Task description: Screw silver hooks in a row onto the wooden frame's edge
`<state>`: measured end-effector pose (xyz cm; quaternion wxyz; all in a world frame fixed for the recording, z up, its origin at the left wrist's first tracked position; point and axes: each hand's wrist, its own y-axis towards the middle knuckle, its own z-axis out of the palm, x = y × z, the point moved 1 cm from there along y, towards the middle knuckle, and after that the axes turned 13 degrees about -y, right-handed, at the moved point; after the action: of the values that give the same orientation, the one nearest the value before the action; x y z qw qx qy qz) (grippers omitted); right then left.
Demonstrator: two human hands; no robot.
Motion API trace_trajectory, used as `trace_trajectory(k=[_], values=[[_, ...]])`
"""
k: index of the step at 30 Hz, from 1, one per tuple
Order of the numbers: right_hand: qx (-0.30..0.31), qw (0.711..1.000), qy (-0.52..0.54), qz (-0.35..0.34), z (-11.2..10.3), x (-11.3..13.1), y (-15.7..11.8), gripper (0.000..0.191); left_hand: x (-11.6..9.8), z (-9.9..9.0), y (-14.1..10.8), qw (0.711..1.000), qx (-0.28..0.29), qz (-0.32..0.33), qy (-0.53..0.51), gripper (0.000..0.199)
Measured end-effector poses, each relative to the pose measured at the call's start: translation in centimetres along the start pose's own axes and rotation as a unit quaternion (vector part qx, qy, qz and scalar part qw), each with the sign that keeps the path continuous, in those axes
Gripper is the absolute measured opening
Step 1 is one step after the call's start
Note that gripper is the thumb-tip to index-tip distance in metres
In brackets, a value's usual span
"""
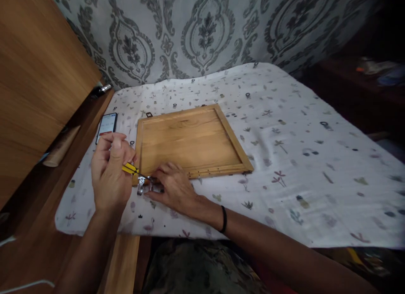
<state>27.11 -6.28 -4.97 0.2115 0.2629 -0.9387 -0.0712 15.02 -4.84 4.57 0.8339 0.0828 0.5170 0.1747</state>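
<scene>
My left hand (110, 167) is closed round the yellow handle of a screwdriver (129, 168), whose thin dark shaft points right. The shaft's tip is over a silver metal hinge (141, 185) at the near left corner of a framed wooden panel (186, 138). My right hand (174, 186) comes in from the right, with fingers and thumb closed about the right side of the hinge. Its fingertips are close to the screwdriver's tip, and they partly hide the hinge. The panel lies flat, with small dark holes along its near edge.
A phone (106, 126) with a lit screen lies left of the panel. White printed cloth (284, 159) covers the surface. A wooden cabinet side (44, 74) rises at the left, and a patterned curtain (205, 32) hangs behind. A rolled brown piece (61, 146) lies beside the cloth.
</scene>
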Motion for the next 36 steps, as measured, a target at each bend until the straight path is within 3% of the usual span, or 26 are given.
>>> trace_trajectory(k=[3, 7, 11, 16, 22, 28, 32, 36], values=[[-0.011, 1.0, 0.002, -0.006, 0.1, 0.0, 0.0, 0.049, 0.1, 0.0, 0.3, 0.998, 0.03, -0.038, -0.035, 0.028], [-0.018, 1.0, 0.008, -0.005, 0.1, 0.0, 0.0, 0.047, 0.0, -0.4, 0.8, 0.982, 0.136, -0.119, -0.049, 0.023], [-0.01, 1.0, 0.018, -0.009, 0.0, 0.0, -0.1, 0.048, 0.0, -0.7, 1.1, 0.976, 0.176, -0.126, -0.025, 0.019], [-0.006, 1.0, 0.021, -0.009, -0.1, -0.1, -0.1, 0.049, -0.2, -1.4, 0.8, 0.978, 0.168, -0.067, 0.101, 0.025], [0.008, 1.0, 0.012, -0.001, -0.3, 0.0, -0.1, 0.052, -1.6, -1.6, 0.5, 0.939, 0.13, 0.077, 0.31, 0.023], [0.024, 1.0, 0.012, 0.001, -0.5, 0.1, 0.0, 0.052, -2.4, -1.1, -0.3, 0.895, 0.144, 0.183, 0.38, 0.023], [0.018, 1.0, 0.014, 0.003, -0.2, 0.0, -0.1, 0.053, -3.2, -1.3, -0.9, 0.89, 0.123, 0.197, 0.392, 0.014], [0.006, 1.0, 0.005, 0.001, 0.1, 0.0, -0.1, 0.051, -3.9, -1.3, -1.0, 0.868, 0.157, 0.226, 0.413, 0.012]])
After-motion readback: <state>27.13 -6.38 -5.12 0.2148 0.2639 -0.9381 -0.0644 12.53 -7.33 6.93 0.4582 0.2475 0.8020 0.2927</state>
